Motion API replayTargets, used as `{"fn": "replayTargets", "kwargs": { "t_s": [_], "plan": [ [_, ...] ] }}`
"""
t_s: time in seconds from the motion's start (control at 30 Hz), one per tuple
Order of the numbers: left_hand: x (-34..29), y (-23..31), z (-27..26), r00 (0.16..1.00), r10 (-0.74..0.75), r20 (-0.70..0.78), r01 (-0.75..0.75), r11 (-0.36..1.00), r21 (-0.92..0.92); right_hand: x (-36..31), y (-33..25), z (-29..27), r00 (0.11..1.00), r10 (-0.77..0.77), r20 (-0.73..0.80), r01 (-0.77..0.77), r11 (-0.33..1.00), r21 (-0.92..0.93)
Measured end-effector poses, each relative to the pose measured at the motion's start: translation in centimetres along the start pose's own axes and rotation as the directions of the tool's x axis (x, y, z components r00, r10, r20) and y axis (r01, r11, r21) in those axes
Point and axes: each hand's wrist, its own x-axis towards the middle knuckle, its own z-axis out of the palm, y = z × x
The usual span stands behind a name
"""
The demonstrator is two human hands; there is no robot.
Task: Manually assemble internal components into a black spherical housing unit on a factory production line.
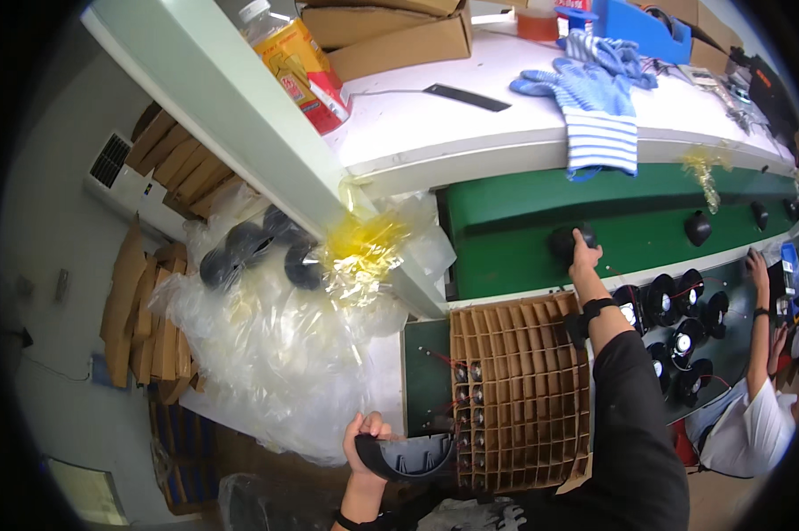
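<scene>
Black curved shell [410, 458] with greyish ribbed interior

L hand [357, 447]: low, fingers curled in a grip | L forearm [362, 497]: bare, near upright, short stretch visible | R arm [637, 398]: extended well forward, nearly straight | R hand [585, 257]: farther forward, fingers partly hidden, grip unclear

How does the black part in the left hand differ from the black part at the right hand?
The left part shows its hollow, ribbed inside; the right part shows a rounded outside. The left part is in the left hand, beside the divider; the right part is at the right hand, over the green surface. Both are black.
</scene>
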Motion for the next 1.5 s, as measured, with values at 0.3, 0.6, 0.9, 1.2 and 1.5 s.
{"fn": "replayTargets", "kwargs": {
  "t_s": [0.3,0.6,0.9,1.2,1.5],
  "plan": [
    [2.3,-0.2,-3.0,0.933,-0.133,0.333,0.291,0.825,-0.485,-24.6,-5.1,-13.4,-0.316,-0.080,0.945,0.307,0.934,0.182],
    [1.8,3.3,-4.9,0.896,-0.010,0.445,0.240,0.852,-0.465,-38.5,-8.1,-20.0,-0.375,-0.335,0.864,0.583,0.640,0.501],
    [-3.7,16.0,-14.5,0.800,0.505,-0.323,-0.586,0.542,-0.603,-42.6,-16.6,-15.5,0.061,-0.823,0.564,0.481,0.520,0.706],
    [-4.2,11.6,-7.3,0.853,0.522,0.002,-0.494,0.808,-0.322,-41.4,-17.2,-5.0,0.067,-0.926,0.372,0.948,0.175,0.267],
    [-6.3,5.6,-3.6,0.595,0.643,0.482,-0.748,0.663,0.040,-44.6,-7.0,-18.3,-0.247,-0.327,0.912,0.545,0.731,0.410]
  ]
}}
